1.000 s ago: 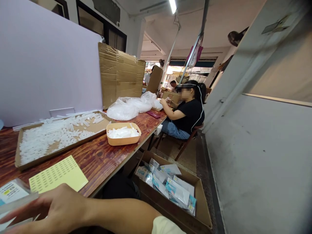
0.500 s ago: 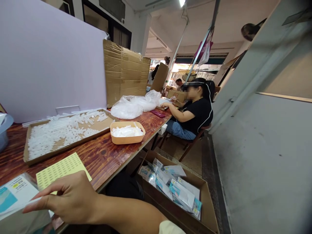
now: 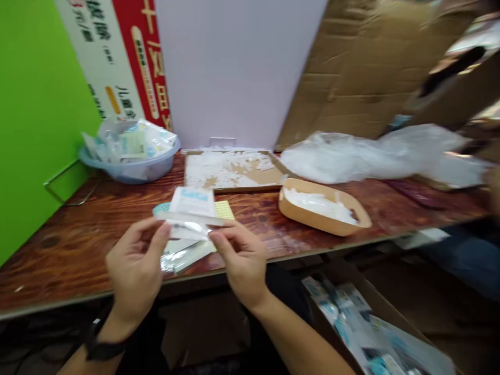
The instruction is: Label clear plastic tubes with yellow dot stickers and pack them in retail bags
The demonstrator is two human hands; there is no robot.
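My left hand (image 3: 136,265) and my right hand (image 3: 240,258) pinch the two ends of a clear plastic packet (image 3: 191,223) just above the front edge of the wooden table (image 3: 78,234). A white card with blue print (image 3: 191,200) stands up out of the packet. More clear packets (image 3: 182,255) lie on the table under my hands. A yellow sticker sheet (image 3: 224,209) lies just behind the right thumb. The picture is blurred by motion.
A flat cardboard tray of small white pieces (image 3: 230,169) lies at the back. A tan bowl of white items (image 3: 322,205) is to the right, a blue basin of packets (image 3: 130,148) to the left. White plastic bags (image 3: 351,153) lie far right. A cardboard box of packets (image 3: 371,333) stands on the floor.
The view has swung left from the co-worker to the table in front of me. My left hand has come into view, and both hands now hold the packet together.
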